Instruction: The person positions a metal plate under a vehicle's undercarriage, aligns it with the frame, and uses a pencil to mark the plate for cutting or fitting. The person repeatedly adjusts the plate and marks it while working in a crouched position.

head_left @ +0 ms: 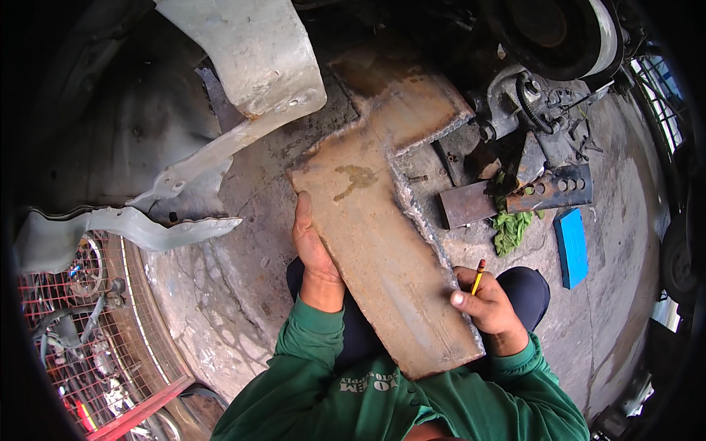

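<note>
A large, rusty metal plate (368, 242) with rough-cut edges lies tilted across my lap, its stepped far end reaching away from me. My left hand (316, 253) grips its left edge, thumb on top and the fingers hidden beneath. On the opposite edge, low down, my right hand (487, 300) rests against the plate. A short yellow pencil (478, 278) with a dark reddish tip sticks up between the right thumb and fingers. A dark wet-looking stain marks the plate's upper face.
Torn grey sheet-metal panels (257, 55) hang at the upper left. Right of the plate lie a perforated metal strip (551, 188), a rusty block (468, 204), a green rag (515, 229) and a blue box (571, 248). A red wire-mesh cage (110, 323) stands lower left; a wheel (555, 33) is overhead right.
</note>
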Action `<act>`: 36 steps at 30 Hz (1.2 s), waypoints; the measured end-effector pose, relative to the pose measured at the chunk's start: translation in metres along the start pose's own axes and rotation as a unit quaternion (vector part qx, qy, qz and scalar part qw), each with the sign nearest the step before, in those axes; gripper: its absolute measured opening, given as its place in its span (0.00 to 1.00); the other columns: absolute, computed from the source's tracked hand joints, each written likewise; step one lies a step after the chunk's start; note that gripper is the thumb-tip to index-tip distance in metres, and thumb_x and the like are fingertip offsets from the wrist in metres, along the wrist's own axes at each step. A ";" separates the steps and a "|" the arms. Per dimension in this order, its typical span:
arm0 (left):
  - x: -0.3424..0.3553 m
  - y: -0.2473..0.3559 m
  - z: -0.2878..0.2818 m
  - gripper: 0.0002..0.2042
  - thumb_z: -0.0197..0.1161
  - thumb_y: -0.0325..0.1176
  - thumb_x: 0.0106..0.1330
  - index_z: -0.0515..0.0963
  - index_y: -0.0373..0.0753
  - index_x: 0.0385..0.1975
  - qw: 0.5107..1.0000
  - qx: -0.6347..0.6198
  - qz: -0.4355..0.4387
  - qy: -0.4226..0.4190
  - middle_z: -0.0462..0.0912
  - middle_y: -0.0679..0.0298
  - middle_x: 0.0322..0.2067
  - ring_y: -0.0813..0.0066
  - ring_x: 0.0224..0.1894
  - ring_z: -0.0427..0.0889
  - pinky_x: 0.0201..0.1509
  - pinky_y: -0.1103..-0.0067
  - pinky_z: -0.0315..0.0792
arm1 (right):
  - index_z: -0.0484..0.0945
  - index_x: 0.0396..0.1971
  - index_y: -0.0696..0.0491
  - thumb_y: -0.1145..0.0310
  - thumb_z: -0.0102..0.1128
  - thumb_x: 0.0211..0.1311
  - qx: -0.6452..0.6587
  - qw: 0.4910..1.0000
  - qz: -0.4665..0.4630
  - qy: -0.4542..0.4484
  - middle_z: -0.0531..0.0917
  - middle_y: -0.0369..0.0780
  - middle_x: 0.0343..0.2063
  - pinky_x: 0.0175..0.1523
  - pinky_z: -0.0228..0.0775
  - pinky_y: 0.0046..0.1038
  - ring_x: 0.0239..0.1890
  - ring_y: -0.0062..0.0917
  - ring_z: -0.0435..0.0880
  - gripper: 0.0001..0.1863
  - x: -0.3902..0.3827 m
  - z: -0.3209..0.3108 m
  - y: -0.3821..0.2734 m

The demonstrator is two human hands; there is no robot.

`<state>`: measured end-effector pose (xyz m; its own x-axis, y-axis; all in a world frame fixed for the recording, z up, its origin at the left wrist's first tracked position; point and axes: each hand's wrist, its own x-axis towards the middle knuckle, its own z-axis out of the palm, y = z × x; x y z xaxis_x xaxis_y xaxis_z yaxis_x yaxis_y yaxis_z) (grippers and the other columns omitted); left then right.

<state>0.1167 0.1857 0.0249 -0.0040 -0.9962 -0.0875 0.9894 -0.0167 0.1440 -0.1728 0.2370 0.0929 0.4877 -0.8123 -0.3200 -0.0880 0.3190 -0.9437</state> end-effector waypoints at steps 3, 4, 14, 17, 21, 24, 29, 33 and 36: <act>-0.001 0.001 -0.002 0.29 0.54 0.49 0.78 0.67 0.38 0.73 0.999 -0.029 -0.013 -0.024 0.73 0.51 0.69 0.47 0.67 0.75 0.72 0.52 0.69 | 0.81 0.49 0.65 0.59 0.58 0.77 -0.014 0.993 -0.001 0.118 0.82 0.36 0.29 0.34 0.68 0.21 0.26 0.14 0.75 0.21 -0.004 0.002 -0.016; -0.001 0.002 -0.003 0.29 0.54 0.49 0.78 0.67 0.39 0.72 0.999 -0.030 -0.013 -0.026 0.74 0.51 0.69 0.47 0.67 0.76 0.72 0.52 0.69 | 0.81 0.49 0.67 0.59 0.57 0.77 0.023 0.989 0.020 0.142 0.85 0.38 0.30 0.31 0.70 0.21 0.23 0.15 0.77 0.21 -0.007 0.001 -0.026; -0.001 0.001 0.001 0.30 0.54 0.50 0.78 0.65 0.39 0.74 0.999 -0.039 -0.022 -0.025 0.72 0.51 0.70 0.46 0.68 0.73 0.73 0.50 0.67 | 0.78 0.23 0.61 0.32 0.44 0.74 -0.150 0.851 -0.461 0.202 0.80 0.45 0.18 0.26 0.69 0.27 0.22 0.29 0.79 0.42 -0.028 -0.049 -0.096; 0.001 -0.001 0.000 0.30 0.54 0.50 0.78 0.65 0.40 0.74 0.999 -0.039 -0.024 -0.019 0.72 0.51 0.70 0.46 0.68 0.73 0.73 0.50 0.67 | 0.80 0.29 0.62 0.41 0.50 0.75 -0.253 0.804 -0.451 0.295 0.80 0.45 0.19 0.29 0.71 0.28 0.23 0.29 0.80 0.34 -0.018 -0.040 -0.108; -0.003 0.003 -0.003 0.30 0.54 0.50 0.77 0.67 0.39 0.73 0.998 -0.047 -0.025 -0.024 0.73 0.51 0.70 0.46 0.68 0.74 0.72 0.50 0.67 | 0.83 0.39 0.64 0.63 0.65 0.63 -0.330 0.784 -0.443 0.283 0.84 0.49 0.32 0.42 0.75 0.32 0.36 0.34 0.83 0.16 0.008 -0.028 -0.126; -0.002 0.003 -0.005 0.30 0.55 0.50 0.77 0.67 0.39 0.72 0.999 -0.032 -0.016 -0.001 0.74 0.51 0.69 0.47 0.67 0.75 0.72 0.50 0.68 | 0.83 0.41 0.63 0.77 0.68 0.57 -0.394 0.765 -0.422 0.288 0.84 0.49 0.37 0.46 0.77 0.33 0.40 0.37 0.85 0.12 0.023 -0.026 -0.134; -0.001 0.001 -0.001 0.29 0.55 0.50 0.77 0.68 0.39 0.72 1.000 -0.029 -0.010 -0.001 0.75 0.51 0.68 0.47 0.66 0.76 0.70 0.51 0.70 | 0.81 0.42 0.60 0.84 0.64 0.59 -0.472 0.726 -0.419 0.273 0.83 0.46 0.37 0.44 0.78 0.32 0.38 0.37 0.86 0.11 0.046 -0.022 -0.138; 0.000 0.000 0.001 0.29 0.56 0.50 0.77 0.68 0.39 0.71 0.999 -0.027 -0.017 -0.002 0.75 0.51 0.68 0.47 0.65 0.77 0.70 0.51 0.70 | 0.80 0.40 0.59 0.84 0.65 0.59 -0.490 0.721 -0.416 0.259 0.82 0.45 0.33 0.40 0.76 0.33 0.34 0.38 0.85 0.10 0.059 -0.020 -0.133; -0.002 0.002 -0.004 0.30 0.56 0.51 0.77 0.68 0.39 0.72 1.000 -0.028 -0.012 -0.006 0.74 0.50 0.68 0.47 0.66 0.76 0.70 0.51 0.70 | 0.80 0.43 0.60 0.82 0.66 0.59 -0.485 0.727 -0.413 0.254 0.81 0.45 0.33 0.39 0.76 0.34 0.34 0.39 0.84 0.12 0.069 -0.019 -0.126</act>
<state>0.1197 0.1879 0.0211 -0.0284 -0.9965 -0.0789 0.9956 -0.0352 0.0872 -0.1443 0.1314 0.1885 0.3600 -0.6851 0.6332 -0.6396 -0.6754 -0.3671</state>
